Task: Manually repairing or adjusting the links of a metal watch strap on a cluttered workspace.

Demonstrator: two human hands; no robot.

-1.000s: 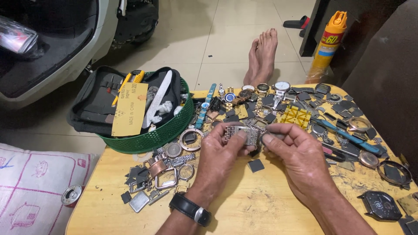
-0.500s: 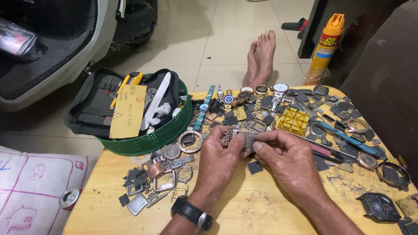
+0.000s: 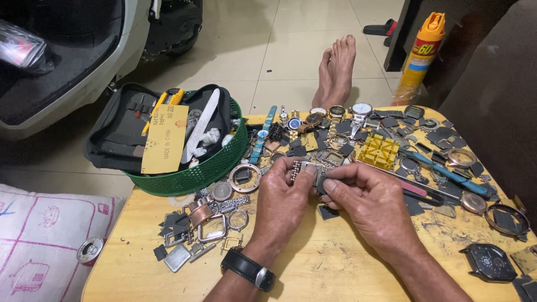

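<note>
Both hands meet above the middle of a worn yellow wooden table (image 3: pixel 335 268). My left hand (image 3: pixel 282 198), with a black wristwatch on its wrist, pinches the left end of a silver metal watch bracelet (image 3: pixel 305 168). My right hand (image 3: pixel 369 204) grips the same bracelet from the right with thumb and forefinger. The bracelet's right part is hidden under the fingers. Loose watch cases and bezels (image 3: pixel 215 223) lie just left of my left hand.
A green mesh basket (image 3: pixel 190 173) with a black tool pouch sits at the table's left edge. Watches, dark square parts, a yellow plastic block (image 3: pixel 379 151) and blue-handled pliers (image 3: pixel 447 173) cover the far half. An orange spray can (image 3: pixel 422 50) and a person's bare feet (image 3: pixel 335 70) lie beyond.
Both hands have drawn slightly nearer and closer together on the bracelet; the fingers shifted along it. The view shifted a little.
</note>
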